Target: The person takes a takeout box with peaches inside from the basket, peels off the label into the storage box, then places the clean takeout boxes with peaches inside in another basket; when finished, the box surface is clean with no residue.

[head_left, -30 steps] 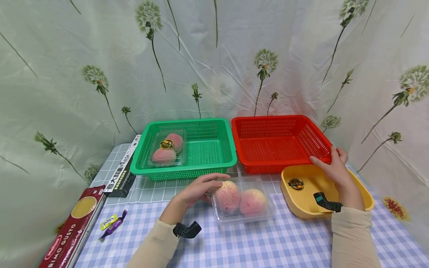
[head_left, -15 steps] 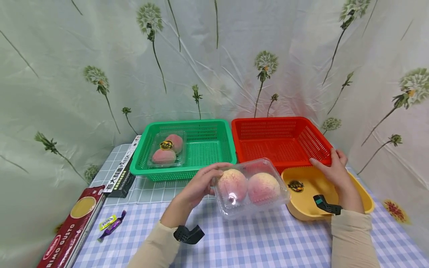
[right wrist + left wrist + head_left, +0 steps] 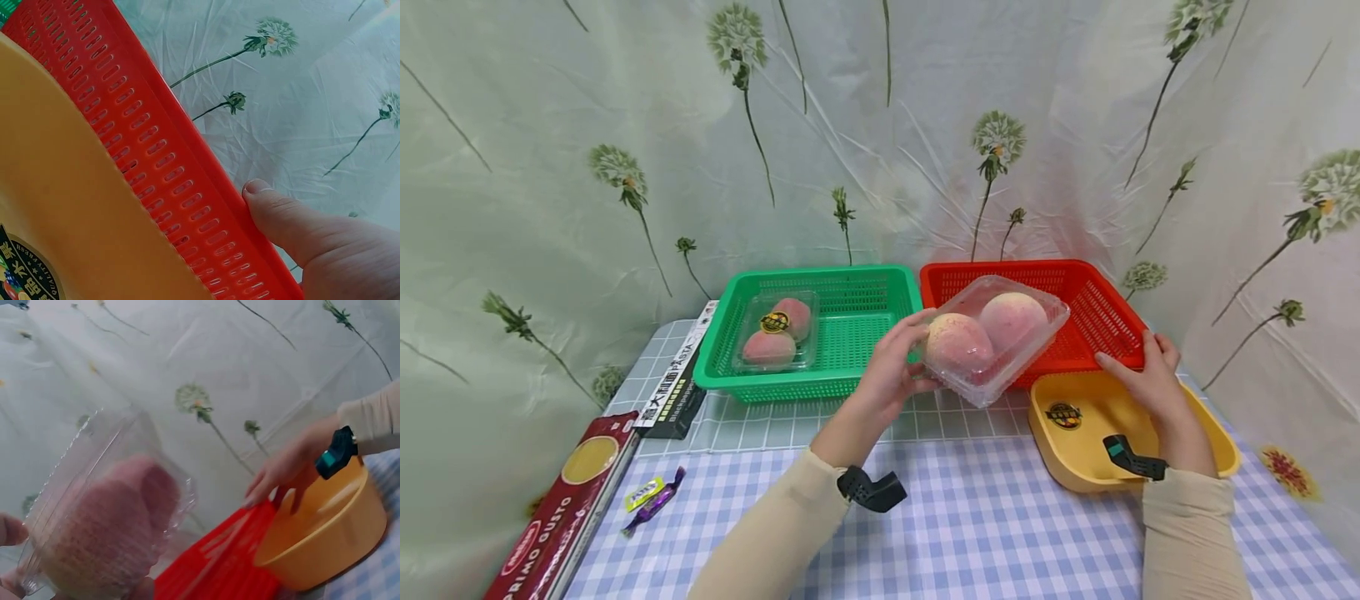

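Observation:
My left hand grips one end of a clear plastic box. Two pink-and-yellow peaches show through it. The box is tilted in the air, over the near left part of the red basket. In the left wrist view, the fingertips hold the side of the box. At the basket's near right corner, my right hand grips the rim; its thumb lies against the red edge in the right wrist view, while the other fingers are mostly hidden.
A green basket at the left holds another box of peaches. A yellow basin with a round black-and-gold sticker stands before the red basket. Pasta packets and two wrapped candies lie left. A flowered curtain hangs behind.
My left hand has lifted the peach box off the checked cloth and carried it forward and rightward to the red basket, tilting it. The right hand has stayed on the basket rim.

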Available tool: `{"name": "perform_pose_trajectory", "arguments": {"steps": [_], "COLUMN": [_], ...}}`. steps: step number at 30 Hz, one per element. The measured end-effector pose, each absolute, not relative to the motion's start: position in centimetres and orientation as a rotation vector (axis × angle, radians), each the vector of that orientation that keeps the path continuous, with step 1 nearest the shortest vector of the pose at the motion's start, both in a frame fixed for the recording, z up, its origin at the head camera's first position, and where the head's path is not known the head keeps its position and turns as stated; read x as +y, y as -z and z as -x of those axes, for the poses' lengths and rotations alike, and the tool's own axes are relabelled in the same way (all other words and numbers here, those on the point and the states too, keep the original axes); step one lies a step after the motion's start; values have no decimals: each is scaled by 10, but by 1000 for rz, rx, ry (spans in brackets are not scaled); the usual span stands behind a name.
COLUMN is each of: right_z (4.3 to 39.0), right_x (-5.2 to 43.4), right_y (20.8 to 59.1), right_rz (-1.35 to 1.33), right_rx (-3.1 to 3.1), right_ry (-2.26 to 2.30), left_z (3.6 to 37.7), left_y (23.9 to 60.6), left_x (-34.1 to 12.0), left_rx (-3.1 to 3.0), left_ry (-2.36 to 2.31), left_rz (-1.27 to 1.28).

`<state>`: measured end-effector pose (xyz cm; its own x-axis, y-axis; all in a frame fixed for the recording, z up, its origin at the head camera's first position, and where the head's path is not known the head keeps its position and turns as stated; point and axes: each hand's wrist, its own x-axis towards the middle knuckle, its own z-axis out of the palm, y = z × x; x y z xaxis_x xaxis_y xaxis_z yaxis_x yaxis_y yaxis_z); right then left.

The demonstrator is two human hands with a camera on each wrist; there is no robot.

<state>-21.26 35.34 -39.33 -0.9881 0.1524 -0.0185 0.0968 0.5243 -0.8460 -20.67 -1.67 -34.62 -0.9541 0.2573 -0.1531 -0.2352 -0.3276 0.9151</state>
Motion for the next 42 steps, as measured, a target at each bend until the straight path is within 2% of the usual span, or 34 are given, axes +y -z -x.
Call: {"name": "perform_pose_trajectory", "arguments": {"steps": [12,20,28,42], "right_z": [212,210,211,213], "right_x": [353,355,353,355], "right_y": [392,392,392,397], "right_rz": [235,238,225,220], "right_rx": [-2707,-2718,-2700,-2692], "right_ry": [-1465,-1437,-1487,-1457], "left_z": [243,264,279,295], "left_y": [341,351,358,369], "left_x": [55,84,92,92], "left_rx": [1742,1942,2185,2211], "left_ry": [-2448,-2358,-2119,-1786], "left_rz": [205,307,299,83]}}
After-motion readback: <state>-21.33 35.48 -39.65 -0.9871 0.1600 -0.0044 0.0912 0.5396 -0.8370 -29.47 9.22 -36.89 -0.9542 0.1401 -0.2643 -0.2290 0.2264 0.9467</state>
